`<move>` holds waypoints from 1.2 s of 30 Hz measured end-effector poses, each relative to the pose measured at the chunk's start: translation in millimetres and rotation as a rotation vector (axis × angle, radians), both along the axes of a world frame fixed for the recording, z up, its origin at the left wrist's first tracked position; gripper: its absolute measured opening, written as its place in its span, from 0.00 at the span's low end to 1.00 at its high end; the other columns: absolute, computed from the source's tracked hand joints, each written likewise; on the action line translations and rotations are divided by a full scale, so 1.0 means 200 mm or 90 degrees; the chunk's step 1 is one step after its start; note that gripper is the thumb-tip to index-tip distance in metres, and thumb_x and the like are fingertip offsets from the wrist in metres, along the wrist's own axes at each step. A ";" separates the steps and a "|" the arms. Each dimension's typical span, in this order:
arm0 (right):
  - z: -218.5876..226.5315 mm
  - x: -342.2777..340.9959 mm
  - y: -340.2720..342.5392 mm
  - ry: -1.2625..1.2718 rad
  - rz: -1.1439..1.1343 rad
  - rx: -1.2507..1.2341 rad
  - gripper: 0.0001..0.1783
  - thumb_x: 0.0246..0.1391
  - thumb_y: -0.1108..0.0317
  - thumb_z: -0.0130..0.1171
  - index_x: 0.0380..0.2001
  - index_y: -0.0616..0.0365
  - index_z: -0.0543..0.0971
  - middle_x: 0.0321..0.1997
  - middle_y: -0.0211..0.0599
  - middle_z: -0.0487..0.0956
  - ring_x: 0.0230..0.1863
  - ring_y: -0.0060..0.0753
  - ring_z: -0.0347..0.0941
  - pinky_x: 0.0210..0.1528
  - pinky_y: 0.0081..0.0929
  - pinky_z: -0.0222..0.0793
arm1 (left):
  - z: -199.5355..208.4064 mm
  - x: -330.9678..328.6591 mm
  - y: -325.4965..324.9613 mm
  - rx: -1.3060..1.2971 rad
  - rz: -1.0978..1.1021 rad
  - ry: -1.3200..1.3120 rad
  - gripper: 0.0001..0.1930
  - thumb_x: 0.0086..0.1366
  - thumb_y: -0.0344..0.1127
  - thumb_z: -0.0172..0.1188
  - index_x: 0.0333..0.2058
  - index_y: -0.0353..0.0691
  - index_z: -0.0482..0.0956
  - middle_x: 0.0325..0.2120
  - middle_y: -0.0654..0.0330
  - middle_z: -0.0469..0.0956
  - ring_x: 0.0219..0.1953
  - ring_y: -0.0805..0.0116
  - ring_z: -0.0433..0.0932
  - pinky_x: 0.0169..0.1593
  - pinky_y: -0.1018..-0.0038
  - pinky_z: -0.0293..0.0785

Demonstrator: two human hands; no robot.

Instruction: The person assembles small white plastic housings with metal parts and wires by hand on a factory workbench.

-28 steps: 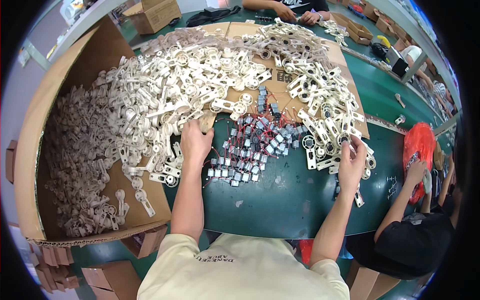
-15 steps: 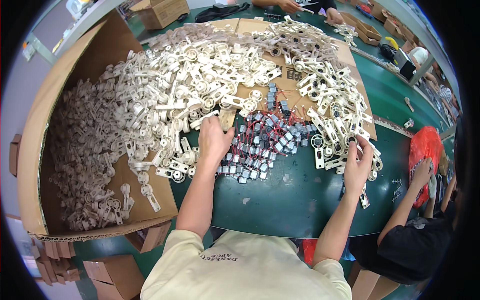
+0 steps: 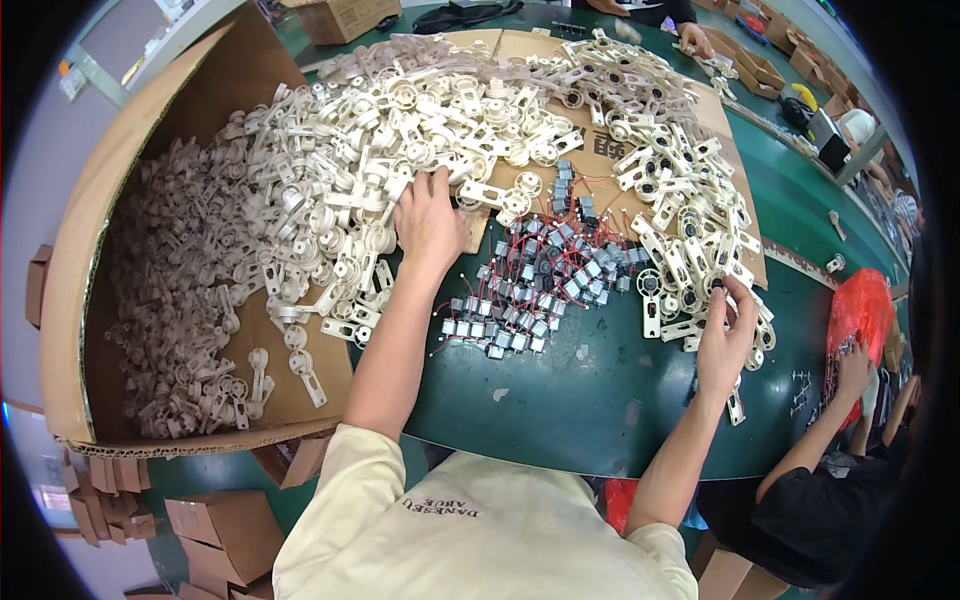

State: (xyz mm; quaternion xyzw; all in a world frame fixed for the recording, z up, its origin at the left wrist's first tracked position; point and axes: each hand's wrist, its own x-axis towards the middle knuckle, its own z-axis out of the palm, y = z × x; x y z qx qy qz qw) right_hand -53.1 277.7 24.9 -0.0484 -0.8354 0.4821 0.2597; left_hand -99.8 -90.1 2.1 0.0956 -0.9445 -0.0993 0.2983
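Observation:
My left hand (image 3: pixel 432 228) reaches to the near edge of a large heap of white plastic parts (image 3: pixel 400 125), long arms with round ends. Its fingers are stretched out and apart over the heap, and the fingertips touch parts there. My right hand (image 3: pixel 727 345) rests at the right-hand pile of similar parts fitted with dark round pieces (image 3: pixel 690 225). Its thumb and fingers are bent around one white part, mostly hidden by the hand. Between my hands lies a pile of small grey motors (image 3: pixel 540 270) with red wires.
A big open cardboard box (image 3: pixel 75 330) full of white parts lies at the left. Flattened cardboard (image 3: pixel 515 180) lies under the piles on the green table (image 3: pixel 520 420). A wood block (image 3: pixel 477 228) is beside my left hand. At right, another person's hand (image 3: pixel 855 370) touches a red bag (image 3: pixel 860 310).
My left hand has moved forward from beside the wood block onto the white parts, its fingers now spreading out. My right hand stays at the right pile. The whole view has shifted slightly.

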 end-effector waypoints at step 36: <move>-0.13 0.07 -0.56 0.101 0.323 0.217 0.09 0.48 0.71 0.66 0.33 0.58 0.78 0.30 0.38 0.74 0.32 0.41 0.74 0.34 0.33 0.71 | 0.14 0.40 0.20 1.308 -0.510 -0.170 0.22 0.74 0.35 0.42 0.60 0.25 0.59 0.47 0.44 0.74 0.55 0.48 0.72 0.59 0.61 0.72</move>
